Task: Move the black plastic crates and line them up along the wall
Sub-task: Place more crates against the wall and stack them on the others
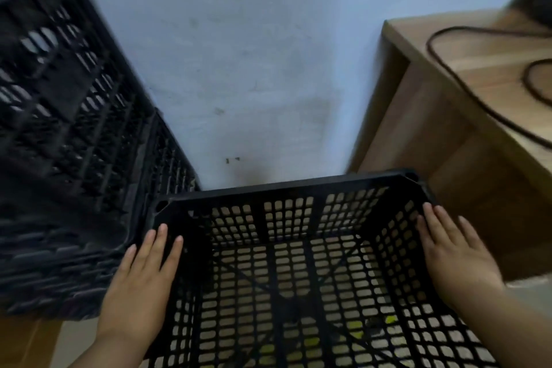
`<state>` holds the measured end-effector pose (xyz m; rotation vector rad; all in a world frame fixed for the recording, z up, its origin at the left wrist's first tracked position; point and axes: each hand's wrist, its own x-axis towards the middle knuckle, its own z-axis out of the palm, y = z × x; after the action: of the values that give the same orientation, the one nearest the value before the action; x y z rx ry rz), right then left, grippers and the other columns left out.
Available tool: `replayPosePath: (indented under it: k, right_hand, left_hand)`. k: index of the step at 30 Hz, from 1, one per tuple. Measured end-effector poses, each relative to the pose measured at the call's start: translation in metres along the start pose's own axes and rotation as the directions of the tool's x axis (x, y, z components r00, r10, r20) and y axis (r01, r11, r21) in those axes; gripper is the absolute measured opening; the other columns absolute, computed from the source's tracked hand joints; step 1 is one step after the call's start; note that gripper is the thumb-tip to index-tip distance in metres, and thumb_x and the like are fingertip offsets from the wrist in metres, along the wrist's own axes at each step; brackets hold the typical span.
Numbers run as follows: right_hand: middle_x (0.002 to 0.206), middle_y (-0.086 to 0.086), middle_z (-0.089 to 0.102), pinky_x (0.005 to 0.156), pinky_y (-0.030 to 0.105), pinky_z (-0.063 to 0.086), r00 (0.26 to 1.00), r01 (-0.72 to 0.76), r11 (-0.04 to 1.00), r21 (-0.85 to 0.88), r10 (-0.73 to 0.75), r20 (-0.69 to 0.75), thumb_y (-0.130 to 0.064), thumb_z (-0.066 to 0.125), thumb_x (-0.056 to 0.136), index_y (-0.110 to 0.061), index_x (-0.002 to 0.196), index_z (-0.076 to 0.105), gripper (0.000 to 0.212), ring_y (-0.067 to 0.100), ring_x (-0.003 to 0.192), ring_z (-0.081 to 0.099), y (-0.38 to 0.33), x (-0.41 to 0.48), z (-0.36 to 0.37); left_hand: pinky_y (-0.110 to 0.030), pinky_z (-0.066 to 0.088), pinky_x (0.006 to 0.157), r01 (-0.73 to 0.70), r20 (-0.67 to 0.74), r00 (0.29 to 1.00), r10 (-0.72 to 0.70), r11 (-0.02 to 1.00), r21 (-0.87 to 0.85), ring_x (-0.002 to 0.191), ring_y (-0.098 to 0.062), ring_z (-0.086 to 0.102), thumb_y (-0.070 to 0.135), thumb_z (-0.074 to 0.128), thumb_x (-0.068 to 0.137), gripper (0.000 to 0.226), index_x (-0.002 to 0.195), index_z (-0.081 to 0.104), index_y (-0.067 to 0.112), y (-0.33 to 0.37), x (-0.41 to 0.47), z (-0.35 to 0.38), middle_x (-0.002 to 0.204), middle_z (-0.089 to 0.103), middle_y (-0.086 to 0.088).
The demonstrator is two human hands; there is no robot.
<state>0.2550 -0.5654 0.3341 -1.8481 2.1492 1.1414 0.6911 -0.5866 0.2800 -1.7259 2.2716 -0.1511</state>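
Note:
An empty black lattice crate (286,188) stands open side up on the floor, its far rim close to the pale wall (254,54). My left hand (143,275) lies flat on its left rim, fingers straight. On the right rim my right hand (454,251) lies flat the same way. To the left rises a stack of black crates (68,134) against the wall, blurred, its side touching or nearly touching the crate under my hands.
A wooden cabinet (466,140) stands against the wall on the right, close to the crate's right side, with a dark cable (448,69) looped on its top. Bare floor shows through the crate's bottom.

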Motion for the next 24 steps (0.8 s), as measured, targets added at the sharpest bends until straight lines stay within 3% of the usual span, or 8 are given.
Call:
replayPosePath:
  k: [4, 6, 8, 11, 15, 16, 20, 24]
  right_hand:
    - [0.136, 0.011, -0.043, 0.065, 0.035, -0.047, 0.998, -0.022, 0.999, 0.030, 0.024, -0.059, -0.022, 0.023, 0.098, -0.010, 0.135, -0.027, 0.064, 0.021, 0.103, -0.061, 0.005, -0.054, -0.001]
    - [0.135, 0.009, -0.043, 0.067, 0.035, -0.047, 0.995, -0.019, 0.998, 0.051, 0.024, -0.094, -0.021, 0.021, 0.098, -0.010, 0.137, -0.027, 0.063, 0.019, 0.098, -0.064, 0.011, -0.083, -0.005]
    - [0.136, 0.007, -0.043, 0.079, 0.038, -0.045, 0.991, -0.014, 0.996, 0.083, 0.025, -0.133, -0.019, 0.021, 0.097, -0.010, 0.140, -0.024, 0.062, 0.017, 0.101, -0.061, 0.022, -0.111, -0.012]
    - [0.139, 0.006, -0.039, 0.114, 0.044, -0.013, 0.984, -0.011, 0.988, 0.154, 0.038, -0.175, -0.018, 0.023, 0.098, -0.006, 0.139, -0.018, 0.060, 0.020, 0.089, -0.069, 0.045, -0.156, -0.036]
    - [0.158, 0.015, -0.001, 0.114, 0.043, 0.013, 0.854, 0.012, 0.978, 0.208, 0.099, -0.511, -0.016, 0.027, 0.095, 0.000, 0.144, 0.028, 0.052, 0.023, 0.141, -0.027, 0.087, -0.216, -0.078]
    - [0.157, 0.017, 0.010, 0.113, 0.044, 0.016, 0.811, -0.005, 0.981, 0.196, 0.119, -0.572, -0.016, 0.028, 0.093, 0.000, 0.140, 0.037, 0.051, 0.022, 0.144, -0.020, 0.098, -0.233, -0.090]
    - [0.159, 0.004, -0.012, 0.118, 0.042, 0.007, 0.882, -0.085, 0.966, 0.244, 0.187, -0.432, -0.023, 0.027, 0.100, -0.013, 0.150, 0.012, 0.053, 0.022, 0.146, -0.012, 0.144, -0.298, -0.150]
    - [0.159, 0.002, -0.012, 0.119, 0.042, 0.005, 0.828, -0.115, 0.974, 0.196, 0.203, -0.523, -0.017, 0.026, 0.099, -0.012, 0.150, 0.010, 0.054, 0.021, 0.146, -0.012, 0.180, -0.343, -0.216]
  left_hand:
    - [-0.029, -0.012, 0.113, 0.016, 0.018, 1.000, -0.016, 1.000, -0.001, 0.139, -0.023, 0.022, -0.010, 0.077, 0.038, 0.108, 0.139, 0.041, 0.009, -0.006, -0.047, -0.043, 0.148, 0.026, -0.018]
    - [-0.031, -0.018, 0.110, 0.057, -0.087, 0.994, -0.060, 0.998, -0.038, 0.140, -0.016, -0.012, -0.002, 0.061, 0.072, 0.102, 0.145, -0.008, 0.018, -0.007, -0.068, -0.075, 0.149, -0.019, -0.011]
    - [-0.033, -0.018, 0.111, 0.081, -0.012, 0.997, -0.082, 0.996, -0.033, 0.130, -0.014, -0.031, 0.000, 0.042, 0.086, 0.089, 0.132, -0.031, 0.017, -0.010, -0.093, -0.111, 0.139, -0.039, -0.007]
    - [-0.034, -0.011, 0.114, 0.088, -0.063, 0.994, -0.090, 0.996, -0.028, 0.129, -0.013, -0.031, -0.001, 0.041, 0.086, 0.087, 0.138, -0.027, 0.017, -0.021, -0.122, -0.160, 0.139, -0.038, -0.007]
    - [-0.033, -0.009, 0.114, 0.087, -0.168, 0.982, -0.089, 0.996, -0.018, 0.129, -0.013, -0.031, -0.005, 0.045, 0.084, 0.092, 0.143, -0.021, 0.020, -0.034, -0.158, -0.245, 0.144, -0.034, -0.007]
    - [-0.032, -0.010, 0.114, 0.081, -0.178, 0.981, -0.081, 0.997, -0.007, 0.130, -0.014, -0.031, -0.005, 0.046, 0.083, 0.092, 0.144, -0.019, 0.022, -0.039, -0.166, -0.268, 0.146, -0.033, -0.008]
    - [-0.033, -0.010, 0.114, 0.084, -0.243, 0.967, -0.073, 0.996, 0.034, 0.142, -0.020, -0.022, -0.004, 0.047, 0.083, 0.093, 0.146, -0.016, 0.023, -0.062, -0.194, -0.361, 0.154, -0.026, -0.010]
    - [-0.036, -0.006, 0.116, 0.145, -0.313, 0.943, -0.111, 0.986, 0.086, 0.143, -0.023, -0.020, -0.003, 0.045, 0.082, 0.093, 0.147, -0.017, 0.022, -0.098, -0.215, -0.446, 0.153, -0.027, -0.011]
